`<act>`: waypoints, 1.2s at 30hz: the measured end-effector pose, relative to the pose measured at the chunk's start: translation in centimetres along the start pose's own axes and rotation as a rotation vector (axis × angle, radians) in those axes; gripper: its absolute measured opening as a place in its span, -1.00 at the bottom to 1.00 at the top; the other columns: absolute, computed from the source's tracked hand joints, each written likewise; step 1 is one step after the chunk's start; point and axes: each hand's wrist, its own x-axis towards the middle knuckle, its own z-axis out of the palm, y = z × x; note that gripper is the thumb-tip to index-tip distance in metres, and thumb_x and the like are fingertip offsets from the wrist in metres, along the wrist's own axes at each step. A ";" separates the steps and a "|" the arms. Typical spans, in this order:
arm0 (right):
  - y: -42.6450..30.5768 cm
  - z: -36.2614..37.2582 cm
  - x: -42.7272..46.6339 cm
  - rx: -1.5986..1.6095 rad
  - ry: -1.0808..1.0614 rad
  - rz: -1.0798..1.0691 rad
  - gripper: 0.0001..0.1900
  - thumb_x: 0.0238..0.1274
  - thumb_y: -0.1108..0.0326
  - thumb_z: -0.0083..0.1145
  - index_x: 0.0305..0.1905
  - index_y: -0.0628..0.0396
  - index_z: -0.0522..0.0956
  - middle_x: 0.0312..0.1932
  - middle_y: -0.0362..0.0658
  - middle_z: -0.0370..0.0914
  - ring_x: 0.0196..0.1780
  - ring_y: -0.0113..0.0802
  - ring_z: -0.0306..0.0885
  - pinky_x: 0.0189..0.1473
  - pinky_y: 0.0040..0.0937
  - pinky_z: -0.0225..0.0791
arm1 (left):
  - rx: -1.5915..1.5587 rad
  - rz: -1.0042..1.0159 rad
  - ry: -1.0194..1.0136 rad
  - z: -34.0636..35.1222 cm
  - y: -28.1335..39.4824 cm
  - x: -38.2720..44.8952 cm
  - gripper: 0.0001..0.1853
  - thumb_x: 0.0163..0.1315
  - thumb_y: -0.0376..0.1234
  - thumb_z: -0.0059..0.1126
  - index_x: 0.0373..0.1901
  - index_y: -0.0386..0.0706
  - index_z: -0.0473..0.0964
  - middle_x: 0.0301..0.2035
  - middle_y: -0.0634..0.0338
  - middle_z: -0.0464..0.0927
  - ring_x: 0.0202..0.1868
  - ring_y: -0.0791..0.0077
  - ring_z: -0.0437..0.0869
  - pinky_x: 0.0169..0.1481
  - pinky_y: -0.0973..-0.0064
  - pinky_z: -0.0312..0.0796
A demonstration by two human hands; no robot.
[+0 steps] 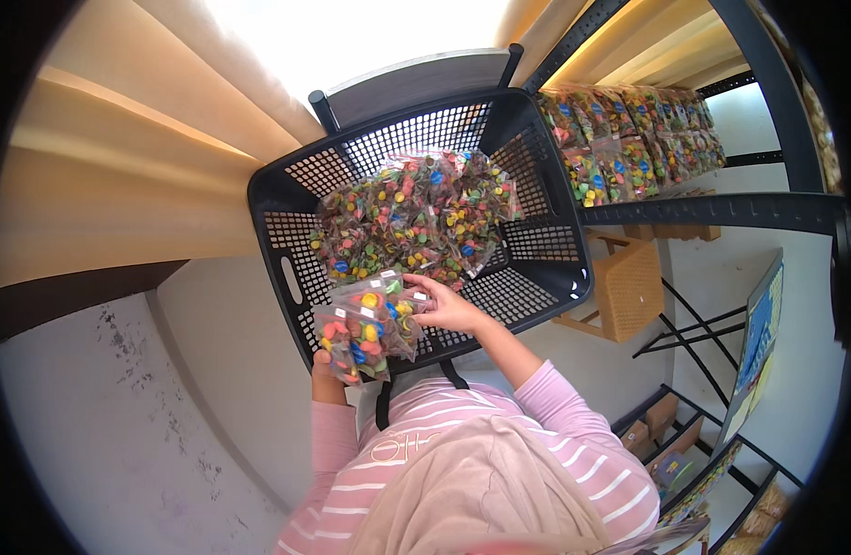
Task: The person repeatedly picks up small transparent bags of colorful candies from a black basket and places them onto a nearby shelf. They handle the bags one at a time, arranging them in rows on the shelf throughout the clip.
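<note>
A black plastic basket [425, 347] with mesh sides stands before me, with many clear bags of colourful candies [411, 215] heaped inside. Over its near left corner I hold several clear candy bags [356, 326] with small white labels. My left hand [322, 368] grips their lower left edge, the fingers mostly hidden behind the bags. My right hand [446, 305] holds the bags on the right side, thumb and fingers around a bag there.
To the right, a black metal shelf [709, 210] bears rows of similar candy bags [626, 146]. A woven stool [626, 291] stands below it. Yellow curtains [134, 159] hang at the left, and a chair back [425, 83] rises behind the basket. Cardboard boxes [661, 416] sit on a lower rack.
</note>
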 end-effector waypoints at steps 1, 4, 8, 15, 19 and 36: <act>0.5 -0.3 0.2 0.018 0.023 0.020 -0.23 0.01 0.47 0.20 0.32 0.19 0.04 0.09 -0.10 0.32 0.02 -0.47 0.39 -0.02 -0.46 0.35 | 0.005 0.075 -0.051 0.1 0.0 0.1 -0.21 -0.21 -0.26 0.27 0.13 -0.19 0.15 0.06 -0.18 0.31 -0.22 0.10 0.58 -0.19 0.26 0.52; 1.8 -3.3 1.1 0.130 0.010 0.072 -0.30 0.04 0.32 0.23 0.28 0.18 0.14 0.02 -0.07 0.39 -0.06 -0.44 0.46 -0.13 -0.50 0.39 | 0.016 0.266 -0.113 0.7 0.1 0.0 -0.39 -0.18 -0.25 0.27 -0.04 -0.15 0.23 0.08 -0.18 0.29 -0.29 0.11 0.58 -0.29 0.20 0.48; 5.0 -11.0 3.6 -0.154 0.405 0.275 -0.39 -0.07 0.12 0.32 0.06 0.26 0.39 -0.17 -0.09 0.55 -0.18 -0.35 0.53 -0.20 -0.46 0.40 | -0.183 0.238 0.099 2.3 0.2 -0.2 -0.35 -0.06 -0.16 0.13 0.08 -0.24 0.20 0.14 -0.14 0.24 -0.09 0.11 0.46 -0.15 0.10 0.42; 11.3 -21.3 3.4 -1.137 0.850 0.499 -0.34 -0.32 0.04 0.34 -0.01 0.13 0.44 0.11 0.04 0.33 0.20 -0.07 0.25 0.21 -0.24 0.11 | 0.123 0.338 0.403 5.3 -1.1 -0.3 -0.47 0.13 -0.03 -0.18 0.05 -0.14 0.40 0.11 -0.06 0.32 0.28 0.03 0.12 0.31 -0.05 0.01; 14.0 -21.7 3.9 -1.017 0.955 0.386 -0.43 -0.26 0.07 0.36 -0.11 0.19 0.48 -0.28 -0.05 0.53 -0.11 -0.13 0.48 -0.03 -0.30 0.34 | 0.314 0.561 0.203 4.4 -2.8 0.5 -0.75 0.12 -0.05 -0.14 -0.37 0.07 0.46 0.01 -0.04 0.31 0.19 -0.05 0.20 0.26 -0.12 0.07; 5.2 -22.5 0.5 -0.733 0.685 0.240 -0.79 -0.08 0.26 0.14 -0.44 0.18 0.44 -0.53 -0.05 0.53 -0.42 -0.30 0.55 -0.34 -0.37 0.37 | 0.174 0.439 0.274 7.3 -2.3 0.6 -0.78 0.15 -0.12 -0.10 -0.35 0.08 0.53 -0.01 -0.05 0.39 0.23 0.06 0.19 0.35 -0.01 -0.03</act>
